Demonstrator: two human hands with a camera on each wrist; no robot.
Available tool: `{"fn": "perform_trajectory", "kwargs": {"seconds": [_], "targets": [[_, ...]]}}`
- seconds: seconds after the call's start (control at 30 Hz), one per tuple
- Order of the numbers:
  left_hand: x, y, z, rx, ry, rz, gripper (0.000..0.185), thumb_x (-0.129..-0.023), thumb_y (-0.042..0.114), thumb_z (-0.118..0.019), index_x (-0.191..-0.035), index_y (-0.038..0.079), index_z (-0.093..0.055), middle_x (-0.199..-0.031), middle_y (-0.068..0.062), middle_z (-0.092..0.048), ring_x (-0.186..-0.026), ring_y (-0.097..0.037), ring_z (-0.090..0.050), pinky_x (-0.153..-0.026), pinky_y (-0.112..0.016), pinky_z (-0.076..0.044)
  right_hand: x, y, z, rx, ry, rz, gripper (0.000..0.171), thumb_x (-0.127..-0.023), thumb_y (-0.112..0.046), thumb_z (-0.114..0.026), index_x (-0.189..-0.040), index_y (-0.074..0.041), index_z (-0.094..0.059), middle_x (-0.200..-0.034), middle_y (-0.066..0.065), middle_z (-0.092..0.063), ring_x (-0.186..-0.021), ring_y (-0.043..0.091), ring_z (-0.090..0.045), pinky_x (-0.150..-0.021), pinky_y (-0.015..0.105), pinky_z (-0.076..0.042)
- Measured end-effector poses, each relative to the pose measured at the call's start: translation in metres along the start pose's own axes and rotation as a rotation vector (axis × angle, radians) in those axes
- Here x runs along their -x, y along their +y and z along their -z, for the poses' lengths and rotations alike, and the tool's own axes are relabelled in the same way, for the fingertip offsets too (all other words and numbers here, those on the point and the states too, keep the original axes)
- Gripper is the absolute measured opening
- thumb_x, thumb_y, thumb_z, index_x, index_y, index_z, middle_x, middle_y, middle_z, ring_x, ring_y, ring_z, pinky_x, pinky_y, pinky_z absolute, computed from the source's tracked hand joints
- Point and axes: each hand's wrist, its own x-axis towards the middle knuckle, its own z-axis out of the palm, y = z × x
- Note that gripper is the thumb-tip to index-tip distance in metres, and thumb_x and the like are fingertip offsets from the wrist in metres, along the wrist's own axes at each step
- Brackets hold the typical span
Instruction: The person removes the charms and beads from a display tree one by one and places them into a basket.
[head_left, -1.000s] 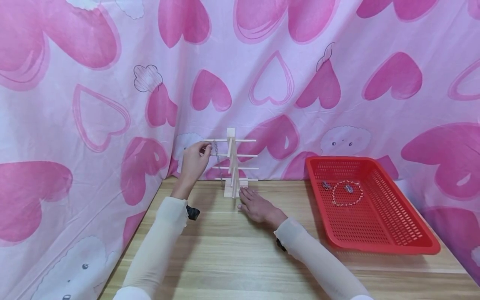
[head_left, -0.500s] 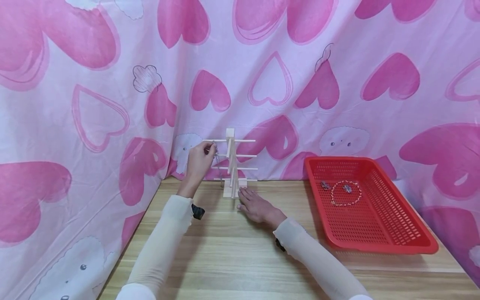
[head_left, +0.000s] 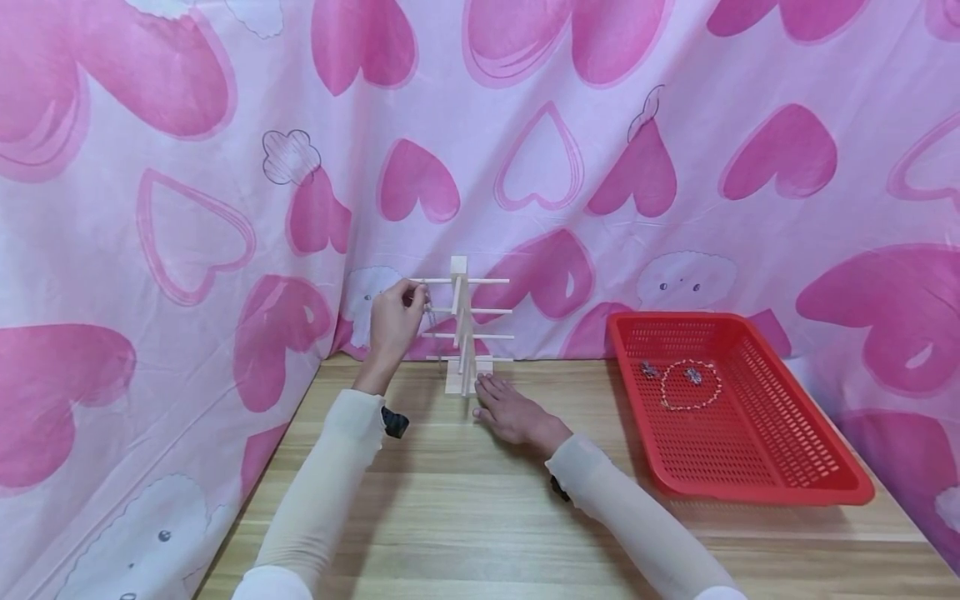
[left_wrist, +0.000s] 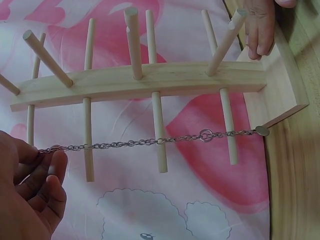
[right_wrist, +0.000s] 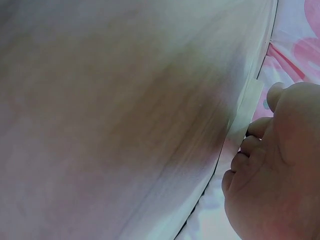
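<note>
A pale wooden peg stand point(head_left: 459, 267) stands upright at the back of the table, with thin pegs jutting out on both sides. At its upper left pegs my left hand point(head_left: 392, 325) pinches the top end of a silver chain point(left_wrist: 120, 144) between thumb and fingers. The chain hangs down across the peg ends, with a ring partway along and a small round disc point(left_wrist: 262, 131) at its lower end. My right hand point(head_left: 517, 414) rests with its fingers stretched out on the stand's base point(left_wrist: 285, 85). In the right wrist view that hand's palm side shows close up.
On the right stands a red perforated plastic basket point(head_left: 757, 492). In it lie a beaded loop point(head_left: 666, 405) and small silvery pieces point(head_left: 649, 370). A pink heart-print cloth point(head_left: 540, 242) hangs behind and left of the wooden table point(head_left: 465, 517).
My left hand went right to the chain at the upper pegs, then slightly back left, and now pinches its top end. My right hand keeps its place on the base.
</note>
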Motion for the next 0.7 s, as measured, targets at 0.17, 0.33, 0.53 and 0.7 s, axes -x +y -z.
{"fn": "perform_trajectory", "kwargs": {"seconds": [0.17,0.33,0.53,0.7], "targets": [[-0.002,-0.004,0.004,-0.002,0.038,-0.007,0.022,-0.106,0.017,-0.066,-0.099,-0.001,-0.078,-0.085,-0.019,-0.078,-0.076,-0.032,-0.07,-0.07,-0.039,-0.057,0.0,0.0,0.001,-0.013,0.006,-0.001,0.067,-0.117,-0.041,-0.031,-0.169,0.0,-0.019,-0.18,0.017,-0.011,-0.168,0.035,-0.01,-0.138,0.049,-0.014],[-0.004,-0.01,0.008,-0.012,0.068,-0.012,0.022,-0.105,0.016,-0.066,-0.099,-0.001,-0.078,-0.085,-0.018,-0.078,-0.076,-0.032,-0.072,-0.069,-0.037,-0.056,0.0,-0.001,0.001,-0.015,-0.002,-0.008,0.067,-0.117,-0.042,-0.03,-0.17,-0.001,-0.018,-0.18,0.015,-0.01,-0.168,0.034,-0.009,-0.138,0.048,-0.013],[-0.005,-0.015,0.015,0.001,0.111,-0.007,0.021,-0.103,0.012,-0.065,-0.097,-0.005,-0.077,-0.085,-0.022,-0.077,-0.076,-0.036,-0.072,-0.07,-0.037,-0.055,0.0,-0.002,0.001,-0.022,-0.006,-0.021,0.067,-0.117,-0.041,-0.031,-0.17,-0.003,-0.018,-0.181,0.014,-0.01,-0.168,0.032,-0.008,-0.139,0.047,-0.013],[-0.006,-0.017,0.02,0.021,0.139,0.008,0.02,-0.103,0.01,-0.066,-0.095,-0.005,-0.077,-0.085,-0.022,-0.077,-0.075,-0.033,-0.071,-0.07,-0.03,-0.054,0.0,-0.003,0.001,-0.019,-0.008,-0.022,0.067,-0.117,-0.041,-0.031,-0.17,-0.002,-0.018,-0.181,0.014,-0.01,-0.168,0.033,-0.009,-0.139,0.047,-0.013]]}}
